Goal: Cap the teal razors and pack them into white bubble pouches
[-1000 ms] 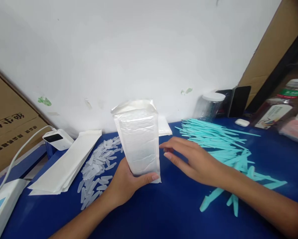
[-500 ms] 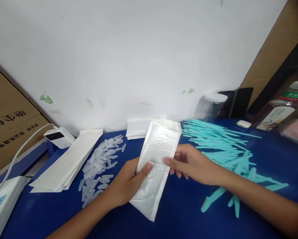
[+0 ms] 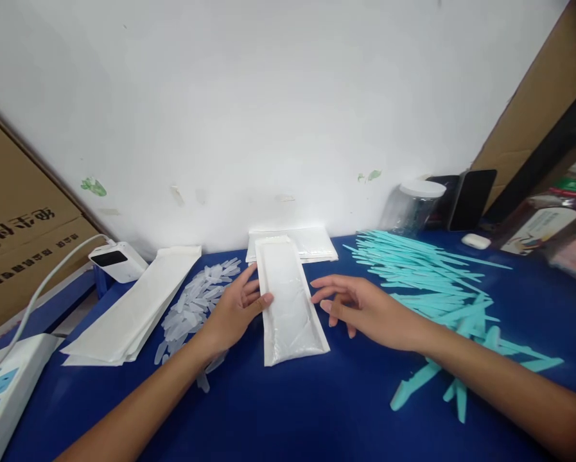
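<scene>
The white padded envelope (image 3: 290, 314) is at the middle of the desk (image 3: 278, 417), its contents out of sight. At its 9 o'clock, the left hand (image 3: 232, 311) has a thumb over the edge; I cannot tell whether that grip is pinching. At 3 o'clock, the right hand (image 3: 365, 311) has its grip released, fingers loosely bent just beside the edge. Towards 2 o'clock stand a clear jar (image 3: 410, 217) with a white lid, contents unclear, and, farther out, a bottle (image 3: 538, 228) of dark reddish liquid. More padded packs (image 3: 316, 244) lie at 12 o'clock, partly hidden by the envelope's top. At 9 o'clock, the left forearm (image 3: 148, 398) covers part of the translucent pieces (image 3: 191, 308), with flat white sleeves (image 3: 128, 311) beyond. Turquoise sticks (image 3: 408, 256) spread around 3 o'clock, some behind the right forearm (image 3: 499, 385)
</scene>
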Demonstrator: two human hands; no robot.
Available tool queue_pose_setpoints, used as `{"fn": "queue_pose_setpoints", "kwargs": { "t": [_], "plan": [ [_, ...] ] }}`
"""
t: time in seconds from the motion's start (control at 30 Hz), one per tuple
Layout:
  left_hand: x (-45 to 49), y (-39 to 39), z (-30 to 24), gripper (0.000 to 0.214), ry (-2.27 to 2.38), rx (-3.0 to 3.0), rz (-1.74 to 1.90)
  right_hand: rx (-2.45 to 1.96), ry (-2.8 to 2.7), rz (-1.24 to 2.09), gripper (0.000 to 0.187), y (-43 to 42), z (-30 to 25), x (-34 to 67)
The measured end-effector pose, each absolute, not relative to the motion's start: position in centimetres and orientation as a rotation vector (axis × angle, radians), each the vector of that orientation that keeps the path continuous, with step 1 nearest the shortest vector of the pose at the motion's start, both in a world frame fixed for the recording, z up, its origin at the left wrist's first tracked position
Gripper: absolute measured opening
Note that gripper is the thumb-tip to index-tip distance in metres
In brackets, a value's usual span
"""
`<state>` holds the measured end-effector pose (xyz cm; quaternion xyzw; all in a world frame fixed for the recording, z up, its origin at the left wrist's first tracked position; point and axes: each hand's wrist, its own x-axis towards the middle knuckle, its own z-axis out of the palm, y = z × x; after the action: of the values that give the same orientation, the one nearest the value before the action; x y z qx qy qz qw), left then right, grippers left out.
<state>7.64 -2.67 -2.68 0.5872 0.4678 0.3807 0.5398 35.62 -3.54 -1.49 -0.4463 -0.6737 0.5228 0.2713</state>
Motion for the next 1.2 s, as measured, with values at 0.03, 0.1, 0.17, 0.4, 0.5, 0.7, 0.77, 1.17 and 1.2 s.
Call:
{"fn": "queue_pose_setpoints", "kwargs": {
  "t": [0.03,0.1,0.17,0.4,0.5,0.7,0.77,1.17,1.2],
  "plan": [
    [7.3,-2.4,-2.5,0.087,1.156,1.445,0.903,-1.21,-1.838,1.402,0.048,-3.6,-1.6,35.6],
    [6.5,-1.9,-2.1,0.072,1.35,1.633,0.927,-1.233,-1.909,1.324,0.043,-3.5,-1.6,35.8],
    [5.6,-1.6,-1.6,0.049,1.656,1.908,0.987,-1.275,-2.03,1.083,0.034,-3.2,-1.4,36.3],
    [2.6,-0.1,-2.0,0.035,2.048,2.414,0.636,-1.58,-2.142,-0.021,0.023,0.9,1.0,43.1],
    [2.5,0.2,-2.5,0.036,1.986,2.464,0.569,-1.719,-2.082,-0.22,0.019,2.4,1.5,47.1],
    [2.9,0.0,-2.5,0.031,1.864,2.469,0.519,-1.703,-2.255,-0.117,0.028,3.7,-0.1,50.2],
    [2.9,-0.1,-2.3,0.03,1.851,2.454,0.546,-1.7,-2.312,-0.051,0.025,4.5,-0.8,50.2],
    [4.7,-2.0,-1.1,0.022,1.69,2.282,1.079,-1.744,-2.342,-0.016,0.013,6.2,-2.2,51.0],
    [4.9,-2.1,-1.0,0.022,1.649,2.259,1.112,-1.725,-2.348,-0.032,0.015,6.2,-2.2,51.0]
  ]
}}
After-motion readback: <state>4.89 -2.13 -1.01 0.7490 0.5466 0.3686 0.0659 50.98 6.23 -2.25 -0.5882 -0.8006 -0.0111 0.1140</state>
